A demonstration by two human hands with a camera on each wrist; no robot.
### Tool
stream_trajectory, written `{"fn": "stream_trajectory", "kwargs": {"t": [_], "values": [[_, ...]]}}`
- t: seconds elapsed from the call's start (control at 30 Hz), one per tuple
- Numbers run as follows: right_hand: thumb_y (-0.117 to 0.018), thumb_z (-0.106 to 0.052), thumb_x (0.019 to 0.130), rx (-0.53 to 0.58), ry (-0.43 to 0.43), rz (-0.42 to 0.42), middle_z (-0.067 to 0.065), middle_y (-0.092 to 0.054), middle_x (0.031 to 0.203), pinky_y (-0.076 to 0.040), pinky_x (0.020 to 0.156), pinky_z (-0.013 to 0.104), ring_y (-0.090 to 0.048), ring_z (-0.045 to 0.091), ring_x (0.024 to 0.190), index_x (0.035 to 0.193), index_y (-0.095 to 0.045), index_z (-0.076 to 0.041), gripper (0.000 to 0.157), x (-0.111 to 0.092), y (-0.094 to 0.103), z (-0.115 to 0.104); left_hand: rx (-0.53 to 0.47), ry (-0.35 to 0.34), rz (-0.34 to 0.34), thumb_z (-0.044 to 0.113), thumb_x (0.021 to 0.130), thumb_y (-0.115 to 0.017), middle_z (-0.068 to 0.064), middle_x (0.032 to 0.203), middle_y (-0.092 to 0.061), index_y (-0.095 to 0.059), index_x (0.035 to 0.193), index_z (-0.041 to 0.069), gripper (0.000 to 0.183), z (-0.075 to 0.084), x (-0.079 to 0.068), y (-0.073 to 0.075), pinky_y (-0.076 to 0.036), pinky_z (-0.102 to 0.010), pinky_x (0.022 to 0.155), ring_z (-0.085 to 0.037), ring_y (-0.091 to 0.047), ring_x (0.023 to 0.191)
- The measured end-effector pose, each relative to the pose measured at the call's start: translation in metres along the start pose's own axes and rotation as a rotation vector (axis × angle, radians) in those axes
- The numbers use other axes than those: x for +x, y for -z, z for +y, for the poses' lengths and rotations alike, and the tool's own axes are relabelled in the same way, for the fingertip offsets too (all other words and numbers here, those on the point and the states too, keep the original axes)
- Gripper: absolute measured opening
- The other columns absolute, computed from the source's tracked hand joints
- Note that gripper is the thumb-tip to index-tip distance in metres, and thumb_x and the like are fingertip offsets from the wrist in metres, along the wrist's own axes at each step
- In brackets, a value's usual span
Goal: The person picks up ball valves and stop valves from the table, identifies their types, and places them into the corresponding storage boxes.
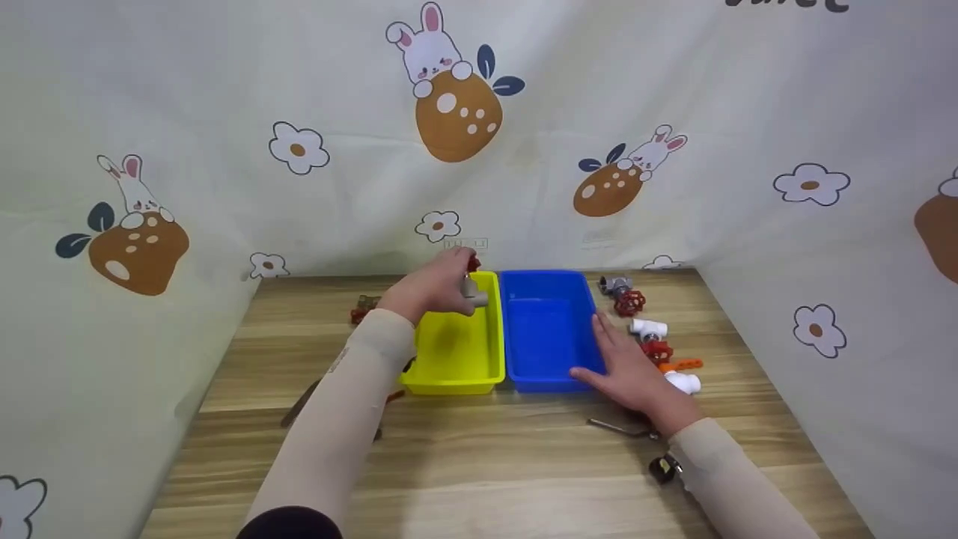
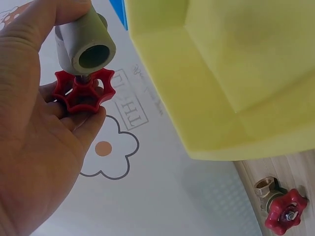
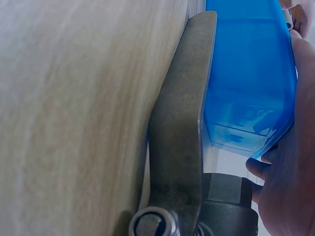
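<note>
My left hand (image 1: 441,284) holds a grey valve (image 2: 88,49) with a red handwheel (image 2: 83,93) above the back of the yellow bin (image 1: 492,382). In the left wrist view the thumb lies on the grey pipe body and the fingers are behind the handwheel. My right hand (image 1: 629,374) rests at the right rim of the blue bin (image 1: 550,329), its fingers spread. Close to the right wrist camera is a valve with a flat metal lever (image 3: 179,113). The inside of the blue bin shows no objects; part of the yellow one is hidden by the left arm.
Right of the blue bin lie a red-wheeled valve (image 1: 629,302), a white tee valve (image 1: 649,328), and a white valve (image 1: 682,382) with an orange lever (image 1: 682,364). A lever valve (image 1: 662,469) lies in front. Another red-wheeled valve (image 2: 283,209) is left of the yellow bin.
</note>
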State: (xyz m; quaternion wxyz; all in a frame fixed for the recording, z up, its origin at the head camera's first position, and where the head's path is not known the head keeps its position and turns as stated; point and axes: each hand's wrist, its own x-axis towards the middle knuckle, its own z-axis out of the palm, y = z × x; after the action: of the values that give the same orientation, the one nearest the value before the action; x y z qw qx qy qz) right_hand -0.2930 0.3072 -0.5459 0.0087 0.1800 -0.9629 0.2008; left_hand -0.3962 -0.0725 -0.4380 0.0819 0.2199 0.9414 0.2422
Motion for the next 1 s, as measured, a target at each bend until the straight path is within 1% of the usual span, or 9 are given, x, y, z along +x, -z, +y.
{"fn": "stream_trajectory", "kwargs": {"t": [0.1,0.27,0.37,0.5,0.73,0.87,1.0], "values": [[-0.060,-0.078,0.100,-0.002,-0.006,-0.004,0.022,-0.013,0.184,-0.025,0.126,0.074,-0.021,0.052,0.165,0.177,-0.013,-0.003,0.117,0.000,0.000,0.000,0.000,-0.009,-0.002,0.019,0.081,-0.099,-0.007,0.149,-0.054,-0.041,0.162,0.015,0.100,0.002,0.001,0.001,-0.059,-0.042,0.108,-0.024,-0.056,0.123],[-0.060,-0.078,0.100,-0.002,-0.013,-0.015,0.019,-0.011,0.184,-0.024,0.127,0.073,-0.019,0.050,0.166,0.177,-0.011,-0.005,0.117,0.000,0.000,0.000,0.008,-0.022,-0.002,0.021,0.081,-0.099,-0.008,0.148,-0.055,-0.042,0.161,0.015,0.098,0.002,0.004,0.000,-0.059,-0.042,0.106,-0.024,-0.055,0.123],[-0.062,-0.075,0.101,0.004,-0.007,-0.012,0.019,-0.011,0.184,-0.024,0.127,0.073,-0.020,0.050,0.166,0.177,-0.011,-0.005,0.116,0.000,0.000,0.000,0.004,-0.030,0.000,0.021,0.081,-0.098,-0.009,0.148,-0.055,-0.043,0.160,0.014,0.097,0.001,0.005,-0.001,-0.060,-0.041,0.105,-0.024,-0.055,0.122],[-0.063,-0.074,0.101,0.007,0.001,-0.006,0.019,-0.011,0.184,-0.025,0.127,0.073,-0.020,0.050,0.165,0.177,-0.011,-0.004,0.116,-0.001,0.000,0.000,-0.014,-0.023,-0.004,0.021,0.082,-0.098,-0.010,0.150,-0.055,-0.045,0.157,0.015,0.092,0.000,0.006,-0.002,-0.059,-0.040,0.106,-0.024,-0.056,0.121],[-0.057,-0.081,0.100,-0.009,0.004,-0.004,0.018,-0.009,0.185,-0.025,0.127,0.074,-0.020,0.050,0.165,0.177,-0.011,-0.004,0.118,-0.001,0.000,0.001,-0.021,-0.001,-0.002,0.020,0.083,-0.098,-0.008,0.147,-0.056,-0.047,0.155,0.015,0.089,-0.003,0.009,-0.003,-0.058,-0.039,0.106,-0.023,-0.057,0.119],[-0.058,-0.080,0.100,-0.007,0.003,-0.004,0.016,-0.008,0.185,-0.024,0.128,0.073,-0.019,0.049,0.166,0.177,-0.011,-0.005,0.118,0.000,0.000,0.001,-0.018,0.015,-0.006,0.020,0.082,-0.099,-0.006,0.144,-0.056,-0.048,0.154,0.016,0.088,-0.004,0.011,-0.006,-0.058,-0.038,0.106,-0.023,-0.057,0.118],[-0.059,-0.078,0.100,0.001,-0.001,-0.006,0.017,-0.010,0.185,-0.024,0.128,0.072,-0.019,0.049,0.166,0.177,-0.011,-0.005,0.117,0.000,-0.001,0.002,-0.012,0.008,-0.019,0.019,0.082,-0.099,-0.005,0.142,-0.056,-0.049,0.154,0.015,0.088,-0.005,0.014,-0.010,-0.058,-0.039,0.106,-0.024,-0.058,0.118]]}}
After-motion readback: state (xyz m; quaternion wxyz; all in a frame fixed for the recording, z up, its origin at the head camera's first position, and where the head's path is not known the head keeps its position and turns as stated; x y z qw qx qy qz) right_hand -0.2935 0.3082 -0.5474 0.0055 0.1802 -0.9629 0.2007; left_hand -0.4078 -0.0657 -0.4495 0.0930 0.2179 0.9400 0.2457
